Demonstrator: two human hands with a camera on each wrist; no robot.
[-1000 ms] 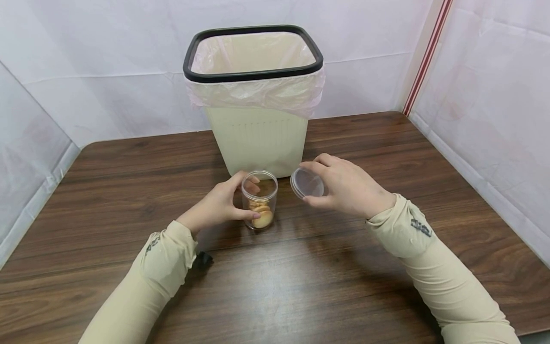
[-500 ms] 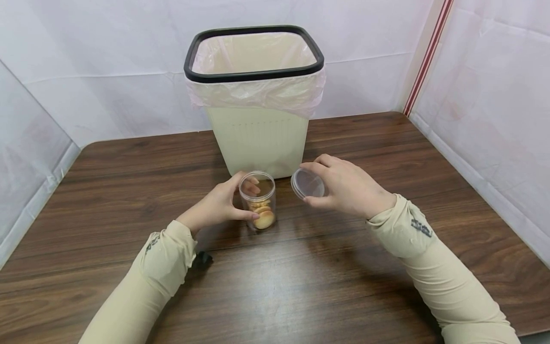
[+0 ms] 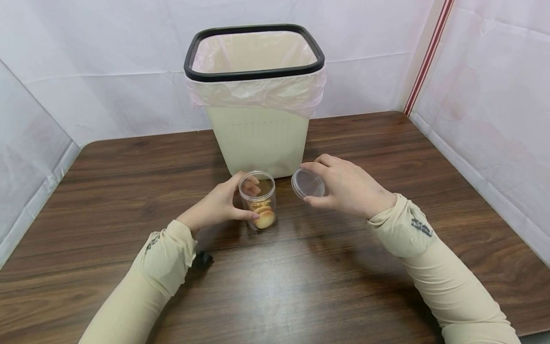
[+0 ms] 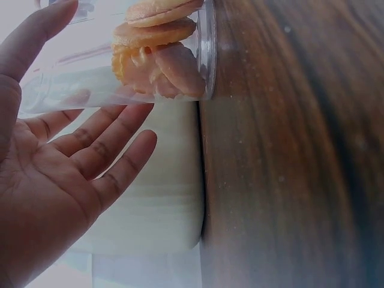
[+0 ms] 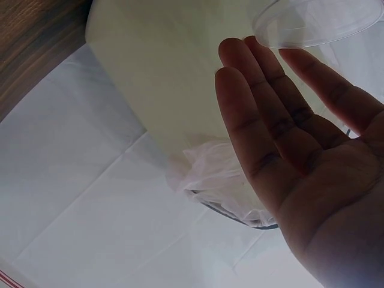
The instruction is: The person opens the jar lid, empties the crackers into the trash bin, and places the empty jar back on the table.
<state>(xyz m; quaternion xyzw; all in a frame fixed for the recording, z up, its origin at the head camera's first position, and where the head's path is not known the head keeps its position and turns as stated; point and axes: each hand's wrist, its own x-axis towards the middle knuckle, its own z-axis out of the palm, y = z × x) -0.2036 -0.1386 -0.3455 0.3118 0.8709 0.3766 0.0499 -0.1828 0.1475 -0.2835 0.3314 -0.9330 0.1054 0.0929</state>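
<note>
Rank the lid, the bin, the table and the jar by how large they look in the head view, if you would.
From largest to smallest:
1. Table
2. Bin
3. Jar
4. Lid

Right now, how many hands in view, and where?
2. The left hand holds the open clear jar with cookies inside; the right hand pinches the clear lid, tilted, apart from the jar.

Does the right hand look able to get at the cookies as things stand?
Probably not while the right hand is occupied by the lid. Otherwise the way looks free: the jar's mouth is uncovered above the cookies.
</note>
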